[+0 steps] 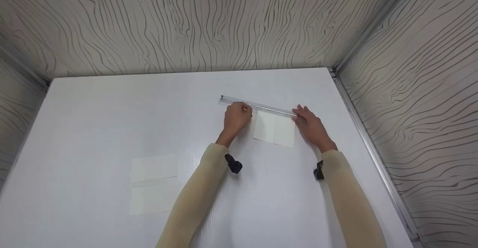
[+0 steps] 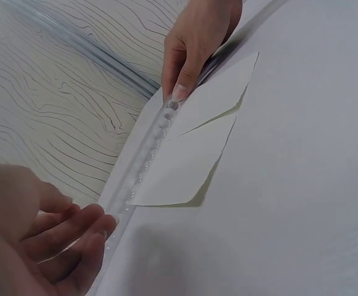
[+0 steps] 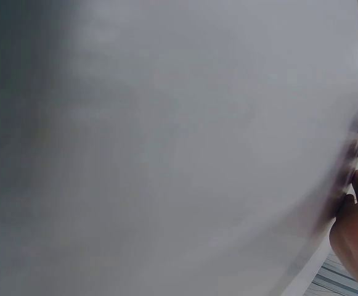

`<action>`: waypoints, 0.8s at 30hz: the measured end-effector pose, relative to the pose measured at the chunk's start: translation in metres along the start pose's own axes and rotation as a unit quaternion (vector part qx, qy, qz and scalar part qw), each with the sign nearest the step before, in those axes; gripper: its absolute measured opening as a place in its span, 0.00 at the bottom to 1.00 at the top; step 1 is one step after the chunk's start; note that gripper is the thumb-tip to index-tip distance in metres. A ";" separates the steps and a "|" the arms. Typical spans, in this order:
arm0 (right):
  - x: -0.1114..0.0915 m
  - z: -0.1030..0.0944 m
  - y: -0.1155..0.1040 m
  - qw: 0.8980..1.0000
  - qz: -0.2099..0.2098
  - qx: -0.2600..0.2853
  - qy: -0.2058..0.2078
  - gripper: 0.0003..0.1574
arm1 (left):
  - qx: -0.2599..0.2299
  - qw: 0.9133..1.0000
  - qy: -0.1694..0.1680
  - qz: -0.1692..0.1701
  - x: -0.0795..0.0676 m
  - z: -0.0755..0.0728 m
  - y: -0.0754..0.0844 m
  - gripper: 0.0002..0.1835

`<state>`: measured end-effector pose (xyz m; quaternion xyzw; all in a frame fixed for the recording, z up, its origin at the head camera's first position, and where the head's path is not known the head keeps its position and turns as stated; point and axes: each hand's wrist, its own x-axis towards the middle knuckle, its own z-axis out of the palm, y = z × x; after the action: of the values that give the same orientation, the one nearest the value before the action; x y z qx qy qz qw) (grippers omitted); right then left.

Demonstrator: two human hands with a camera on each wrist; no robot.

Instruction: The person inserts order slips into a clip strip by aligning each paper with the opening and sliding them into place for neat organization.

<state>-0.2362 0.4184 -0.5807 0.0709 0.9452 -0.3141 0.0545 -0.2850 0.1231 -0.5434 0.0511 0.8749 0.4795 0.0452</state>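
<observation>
**Clear ruler [image 1: 269,109] set along the top edge of the white paper [image 1: 264,127]**

Right of centre in the head view, the ruler slants over the white table [image 1: 97,128], with the paper just below it. The person's right hand [image 1: 313,127] pinches the ruler's right end, thumb on top. The left hand [image 1: 237,118] has curled fingers at its left part; I can't tell whether they grip it. Two more paper slips [image 1: 155,167] lie lower left. I'd call this step lining up; the next move seems to call for steady pressure, lest the ruler slip.
</observation>
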 end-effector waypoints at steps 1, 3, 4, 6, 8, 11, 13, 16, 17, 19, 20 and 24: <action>0.000 0.000 0.000 1.000 0.000 -0.001 0.001 0.36 | 0.004 1.000 0.002 0.006 -0.001 -0.003 0.001 0.14; 0.001 -0.001 -0.001 1.000 0.001 -0.003 0.002 0.36 | 0.014 1.000 0.003 0.014 -0.002 -0.009 0.002 0.14; 0.002 -0.001 -0.001 1.000 0.002 -0.005 0.002 0.36 | 0.019 1.000 0.004 0.016 -0.003 -0.012 0.002 0.13; 0.002 -0.002 0.000 1.000 0.003 -0.008 0.000 0.36 | 0.025 0.999 0.003 0.020 -0.004 -0.018 0.001 0.13; 0.002 -0.002 0.000 1.000 0.005 -0.010 -0.002 0.36 | 0.028 0.999 -0.001 0.023 -0.005 -0.022 0.000 0.13; 0.002 -0.002 0.002 1.000 0.005 -0.011 -0.001 0.36 | 0.034 0.999 -0.007 0.032 -0.006 -0.028 -0.003 0.13; 0.002 -0.001 0.002 1.000 0.003 -0.013 -0.001 0.36 | 0.041 0.998 -0.010 0.039 -0.008 -0.032 -0.005 0.13; 0.002 0.000 0.002 1.000 0.001 -0.013 -0.004 0.36 | 0.052 0.997 -0.012 0.048 -0.011 -0.038 -0.007 0.12; 0.002 0.000 0.002 1.000 0.001 -0.014 -0.005 0.36 | 0.054 0.997 -0.012 0.052 -0.012 -0.041 -0.008 0.12; 0.002 0.000 0.003 1.000 -0.002 -0.013 -0.005 0.36 | 0.053 0.996 -0.012 0.068 -0.015 -0.046 -0.010 0.11; 0.002 0.000 0.002 1.000 -0.003 -0.011 -0.004 0.36 | 0.053 0.996 -0.012 0.073 -0.016 -0.049 -0.011 0.11; 0.002 -0.001 0.003 1.000 -0.006 -0.011 -0.004 0.35 | 0.045 0.995 -0.014 0.086 -0.020 -0.059 -0.015 0.10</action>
<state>-0.2374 0.4215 -0.5818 0.0636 0.9489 -0.3039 0.0571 -0.2736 0.0637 -0.5238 0.1353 0.8870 0.4412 0.0139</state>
